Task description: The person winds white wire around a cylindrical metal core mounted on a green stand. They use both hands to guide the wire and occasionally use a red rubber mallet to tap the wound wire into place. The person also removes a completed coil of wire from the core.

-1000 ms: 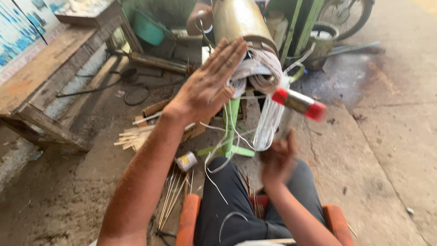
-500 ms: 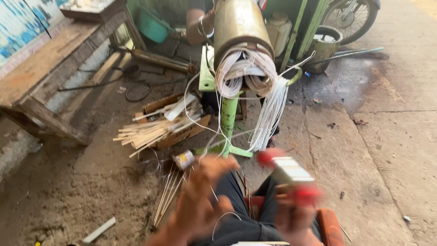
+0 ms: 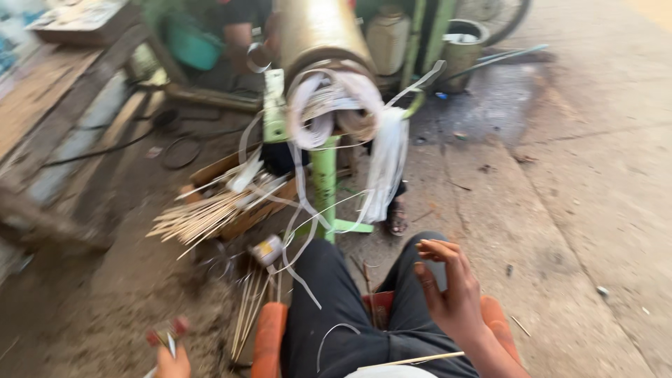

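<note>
at the bottom left edge of the frame the left hand (image 3: 171, 362) shows only its upper part, its grip closed around a small tool with red handles (image 3: 166, 334); motion blur hides what kind of tool it is. the right hand (image 3: 451, 290) hangs at lower right above the person's dark-trousered right leg (image 3: 413, 329), palm turned toward the left of the frame, fingers loosely curled and apart, its grip wide and holding nothing. the person sits on an orange seat (image 3: 269, 336) whose edges show on both sides of the legs.

a thin pale stick (image 3: 413, 360) lies across the lap near the bottom centre, and a loop of white strip (image 3: 332, 339) rests on the left leg. straight ahead, in the upper middle, a green metal stand (image 3: 324, 182) carries a large brass-coloured drum (image 3: 318, 31), with coils of white strip (image 3: 336, 105) bunched at its mouth and loose strands hanging down toward the knees. left of the stand a bundle of thin bamboo sticks (image 3: 203, 217) lies across a low wooden crate (image 3: 231, 210), and more sticks (image 3: 248, 315) lie on the dirt floor just beside the seat. a small roll (image 3: 266, 250) sits near them. a wooden tabletop (image 3: 42, 98) fills the upper left. another person's arm (image 3: 241, 45) shows behind the drum at the top.
</note>
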